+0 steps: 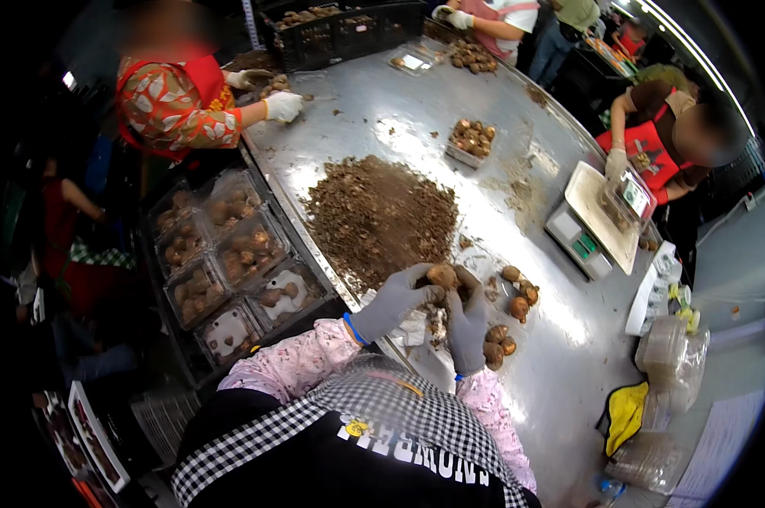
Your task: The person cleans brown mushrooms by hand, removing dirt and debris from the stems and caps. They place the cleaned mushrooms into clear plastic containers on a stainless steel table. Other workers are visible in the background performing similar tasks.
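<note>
Both my hands wear grey gloves and meet over the near edge of the metal table (566, 355). Between thumb and fingers, my left hand (392, 303) grips a round brown taro corm (442, 276). My right hand (468, 327) closes on the corm's right side; its fingertips look dark with dirt, and part of the grip is hidden. Several more taro corms (519, 308) lie on the table just right of my right hand, some on a clear plastic piece. Beyond my hands spreads a heap of brown peelings and soil (382, 216). Crumpled white paper (411, 330) shows under my left hand.
At left, a black crate (255, 330) holds clear boxes of taro (252, 251). A filled punnet (472, 141) stands farther back. On the right are a weighing scale (585, 238), a co-worker's gloved hand (616, 164), stacked clear boxes (671, 355) and a yellow cloth (627, 416). Another co-worker's gloved hand (284, 106) works upper left.
</note>
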The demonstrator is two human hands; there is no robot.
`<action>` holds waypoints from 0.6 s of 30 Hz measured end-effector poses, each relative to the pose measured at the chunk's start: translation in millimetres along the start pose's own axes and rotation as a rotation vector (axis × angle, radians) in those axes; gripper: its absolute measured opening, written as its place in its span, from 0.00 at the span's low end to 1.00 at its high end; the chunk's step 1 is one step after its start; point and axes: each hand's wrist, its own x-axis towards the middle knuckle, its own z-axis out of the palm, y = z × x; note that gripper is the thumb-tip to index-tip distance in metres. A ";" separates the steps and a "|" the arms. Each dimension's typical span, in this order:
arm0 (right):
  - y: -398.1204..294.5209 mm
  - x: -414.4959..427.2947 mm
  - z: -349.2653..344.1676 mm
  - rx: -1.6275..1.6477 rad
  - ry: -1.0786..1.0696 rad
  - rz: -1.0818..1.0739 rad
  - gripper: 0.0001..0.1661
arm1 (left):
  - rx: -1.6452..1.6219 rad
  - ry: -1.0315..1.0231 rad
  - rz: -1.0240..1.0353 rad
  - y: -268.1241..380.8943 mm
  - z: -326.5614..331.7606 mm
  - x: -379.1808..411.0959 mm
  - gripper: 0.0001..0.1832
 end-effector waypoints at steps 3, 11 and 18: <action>-3.0 10.3 -9.7 -0.376 0.046 -0.415 0.18 | 0.124 0.008 0.059 0.0 -6.0 1.7 0.21; -9.1 26.8 -1.8 -0.211 0.002 -0.086 0.06 | -0.279 -0.044 -0.094 8.7 -13.2 -0.8 0.20; 24.6 46.4 -16.6 -0.917 -0.171 -0.456 0.10 | -0.732 -0.064 -0.016 6.7 -28.7 1.6 0.09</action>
